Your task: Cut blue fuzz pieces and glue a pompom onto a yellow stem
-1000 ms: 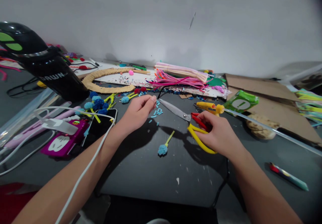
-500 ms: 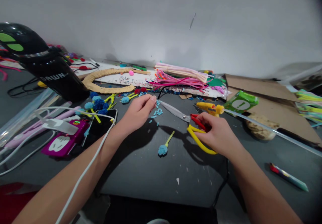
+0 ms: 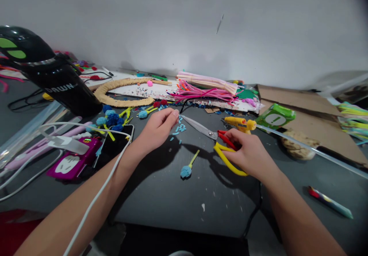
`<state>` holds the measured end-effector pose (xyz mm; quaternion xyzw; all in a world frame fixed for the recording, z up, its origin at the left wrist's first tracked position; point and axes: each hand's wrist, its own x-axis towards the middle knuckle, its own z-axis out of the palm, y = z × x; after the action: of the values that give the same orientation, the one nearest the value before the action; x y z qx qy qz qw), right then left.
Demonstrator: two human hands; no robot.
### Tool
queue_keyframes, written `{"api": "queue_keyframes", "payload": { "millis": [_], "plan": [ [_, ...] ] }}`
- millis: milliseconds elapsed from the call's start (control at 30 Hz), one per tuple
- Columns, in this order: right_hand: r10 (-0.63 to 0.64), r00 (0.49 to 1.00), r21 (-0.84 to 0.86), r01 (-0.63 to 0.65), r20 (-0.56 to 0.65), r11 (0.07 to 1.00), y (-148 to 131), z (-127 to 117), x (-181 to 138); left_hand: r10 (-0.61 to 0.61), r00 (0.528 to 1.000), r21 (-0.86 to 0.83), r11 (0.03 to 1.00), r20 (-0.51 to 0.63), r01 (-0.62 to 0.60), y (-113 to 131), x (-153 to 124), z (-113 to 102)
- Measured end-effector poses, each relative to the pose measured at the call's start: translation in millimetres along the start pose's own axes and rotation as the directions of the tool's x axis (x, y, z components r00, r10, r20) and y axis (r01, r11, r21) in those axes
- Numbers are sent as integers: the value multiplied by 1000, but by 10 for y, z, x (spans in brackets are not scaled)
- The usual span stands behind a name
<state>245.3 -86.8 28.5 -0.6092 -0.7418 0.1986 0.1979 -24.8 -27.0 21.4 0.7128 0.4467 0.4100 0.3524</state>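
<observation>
My right hand is closed round the yellow and red handles of a pair of scissors whose blades point left toward my left hand. My left hand hovers over the dark table, fingers pinched together just beyond the blade tips; what it pinches is too small to make out. Small blue cut bits lie scattered under the blades. A blue pompom on a yellow stick lies between my hands.
A yellow glue gun and a green packet sit behind the right hand. Pink pipe cleaners, a tan ring, blue pompoms, a phone, a white cable, a black appliance and cardboard crowd the table.
</observation>
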Motion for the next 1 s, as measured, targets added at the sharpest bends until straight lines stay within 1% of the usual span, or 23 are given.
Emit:
{"api": "queue_keyframes", "payload": {
  "millis": [200, 300, 367, 400, 467, 533, 600, 667, 767, 833, 900, 933, 1000],
  "plan": [
    [-6, 1000, -9, 6, -2, 1000, -4, -17, -7, 0, 1000, 6, 1000, 1, 0, 4, 3, -3],
    [13, 997, -31, -15, -70, 999, 4, -15, 1, -2, 1000, -5, 1000, 5, 2, -3, -3, 2],
    [45, 991, -56, -52, -123, 997, 20, -8, 13, -2, 1000, -4, 1000, 5, 2, -6, -5, 5],
    [69, 989, -87, -81, -130, 993, 29, -2, 20, -4, 1000, -2, 1000, 6, 4, -5, -5, 5],
    [136, 985, -218, -155, -102, 963, 44, 13, 34, -10, 1000, 4, 1000, 12, 10, 1, -3, 5],
    [215, 975, -389, -217, -49, 895, 54, 29, 47, -16, 1000, 16, 1000, 14, 16, 10, -2, 4],
    [262, 965, -492, -240, -26, 837, 62, 41, 53, -16, 1000, 26, 1000, 13, 16, 18, -3, 5],
    [269, 963, -514, -241, -19, 824, 70, 45, 53, -17, 1000, 34, 999, 12, 16, 19, -5, 9],
    [262, 965, -494, -230, -6, 838, 70, 42, 48, -15, 1000, 56, 998, 16, 15, 2, -4, 11],
    [252, 967, -458, -235, -25, 857, 56, 38, 47, -14, 1000, 118, 993, 10, 13, -29, 3, -3],
    [244, 968, -405, -249, -64, 880, 37, 33, 49, -17, 1000, 245, 969, -2, 17, -75, 16, -36],
    [243, 967, -375, -254, -76, 892, 29, 30, 49, -21, 1000, 331, 943, -12, 24, -102, 23, -59],
    [242, 967, -318, -256, -83, 913, 23, 25, 49, -62, 998, 508, 859, -2, 54, -154, 35, -106]
  ]
}}
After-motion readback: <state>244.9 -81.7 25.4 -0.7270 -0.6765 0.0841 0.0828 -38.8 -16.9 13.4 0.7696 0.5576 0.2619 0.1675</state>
